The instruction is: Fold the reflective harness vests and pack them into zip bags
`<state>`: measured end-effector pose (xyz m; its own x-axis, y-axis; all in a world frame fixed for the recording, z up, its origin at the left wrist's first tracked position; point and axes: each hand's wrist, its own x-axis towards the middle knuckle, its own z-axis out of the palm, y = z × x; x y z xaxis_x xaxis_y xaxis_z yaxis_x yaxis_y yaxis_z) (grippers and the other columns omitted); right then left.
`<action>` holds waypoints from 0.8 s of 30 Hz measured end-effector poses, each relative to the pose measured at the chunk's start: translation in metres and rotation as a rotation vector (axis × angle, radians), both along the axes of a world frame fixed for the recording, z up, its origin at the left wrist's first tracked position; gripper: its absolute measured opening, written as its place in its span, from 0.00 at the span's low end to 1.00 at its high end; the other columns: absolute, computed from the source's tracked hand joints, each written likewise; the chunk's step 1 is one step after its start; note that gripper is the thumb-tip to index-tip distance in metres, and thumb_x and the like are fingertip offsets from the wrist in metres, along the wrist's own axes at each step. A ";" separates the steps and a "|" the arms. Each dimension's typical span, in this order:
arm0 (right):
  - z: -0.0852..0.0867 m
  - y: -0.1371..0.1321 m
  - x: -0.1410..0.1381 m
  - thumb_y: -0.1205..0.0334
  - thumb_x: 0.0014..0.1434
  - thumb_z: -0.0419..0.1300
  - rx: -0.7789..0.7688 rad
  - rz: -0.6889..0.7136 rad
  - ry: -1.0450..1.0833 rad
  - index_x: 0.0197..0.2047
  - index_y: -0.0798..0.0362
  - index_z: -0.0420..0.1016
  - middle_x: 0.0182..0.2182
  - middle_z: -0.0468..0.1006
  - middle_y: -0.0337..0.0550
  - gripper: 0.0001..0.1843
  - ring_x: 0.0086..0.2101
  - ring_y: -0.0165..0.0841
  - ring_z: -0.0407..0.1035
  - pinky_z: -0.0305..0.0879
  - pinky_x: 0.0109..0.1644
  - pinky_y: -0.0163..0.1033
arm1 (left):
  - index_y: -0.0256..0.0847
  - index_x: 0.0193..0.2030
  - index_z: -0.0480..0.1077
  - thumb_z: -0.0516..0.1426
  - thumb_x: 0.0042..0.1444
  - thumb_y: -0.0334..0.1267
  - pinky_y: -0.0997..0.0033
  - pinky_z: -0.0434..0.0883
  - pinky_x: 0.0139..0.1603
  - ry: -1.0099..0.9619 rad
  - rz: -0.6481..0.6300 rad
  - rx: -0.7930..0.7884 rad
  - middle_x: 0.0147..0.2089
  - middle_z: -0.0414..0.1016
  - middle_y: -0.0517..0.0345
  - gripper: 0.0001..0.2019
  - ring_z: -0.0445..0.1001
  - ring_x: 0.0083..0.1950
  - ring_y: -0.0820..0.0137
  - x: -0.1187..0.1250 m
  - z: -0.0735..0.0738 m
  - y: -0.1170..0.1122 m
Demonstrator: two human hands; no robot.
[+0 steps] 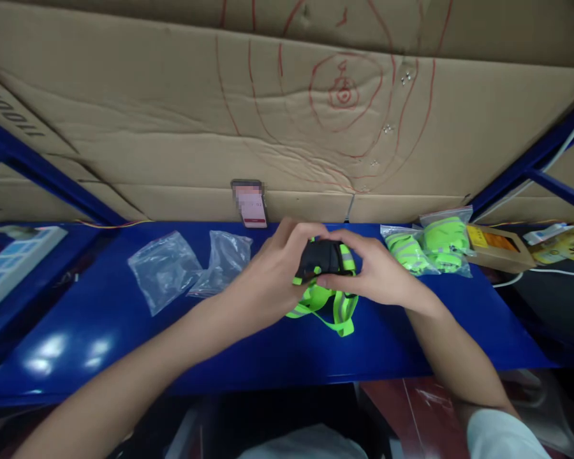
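Observation:
Between my two hands is a black pouch (pixel 319 256) with neon-green trim, part of a reflective strap harness. Its neon-green straps (pixel 344 319) with grey stripes hang below the pouch over the blue table. My left hand (pixel 287 264) is closed around the pouch's left side, its fingers bent over the top edge. On the other side, my right hand (pixel 370 271) grips the pouch, the thumb across its front and the fingers curled over the top. Parts of the pouch and straps are hidden behind the fingers.
Two clear plastic bags (pixel 165 271) lie left on the blue table (pixel 268 360). A phone (pixel 251 204) leans on the cardboard wall (pixel 162 159). Bagged neon-green straps (pixel 444 242) and a cardboard box (pixel 500 247) sit right. A white power strip (pixel 22 268) is far left.

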<state>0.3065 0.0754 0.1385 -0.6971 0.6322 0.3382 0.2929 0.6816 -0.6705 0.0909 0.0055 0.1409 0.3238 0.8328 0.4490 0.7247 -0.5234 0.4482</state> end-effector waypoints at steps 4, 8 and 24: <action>0.022 0.004 0.003 0.56 0.58 0.74 -0.003 -0.035 0.132 0.51 0.52 0.80 0.43 0.84 0.40 0.20 0.43 0.36 0.79 0.73 0.49 0.37 | 0.47 0.71 0.55 0.68 0.59 0.40 0.61 0.75 0.61 -0.147 -0.090 -0.019 0.60 0.72 0.50 0.37 0.76 0.60 0.60 -0.007 0.021 0.003; 0.029 0.004 0.000 0.56 0.64 0.69 -0.036 -0.058 0.208 0.52 0.52 0.80 0.46 0.85 0.40 0.15 0.46 0.36 0.80 0.74 0.54 0.38 | 0.43 0.62 0.66 0.62 0.64 0.36 0.56 0.75 0.58 0.140 0.126 0.337 0.56 0.77 0.49 0.21 0.79 0.57 0.56 0.002 0.028 0.000; 0.006 0.028 0.007 0.55 0.62 0.71 -0.198 -0.048 -0.107 0.44 0.51 0.84 0.34 0.85 0.36 0.10 0.33 0.31 0.78 0.67 0.36 0.33 | 0.37 0.49 0.71 0.61 0.66 0.34 0.58 0.74 0.36 0.458 0.072 0.341 0.46 0.84 0.52 0.07 0.84 0.39 0.58 0.008 -0.002 0.022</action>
<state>0.3137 0.1039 0.1445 -0.6901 0.7120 0.1297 0.3986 0.5235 -0.7530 0.0985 0.0277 0.1393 0.4962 0.6928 0.5232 0.8443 -0.5256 -0.1048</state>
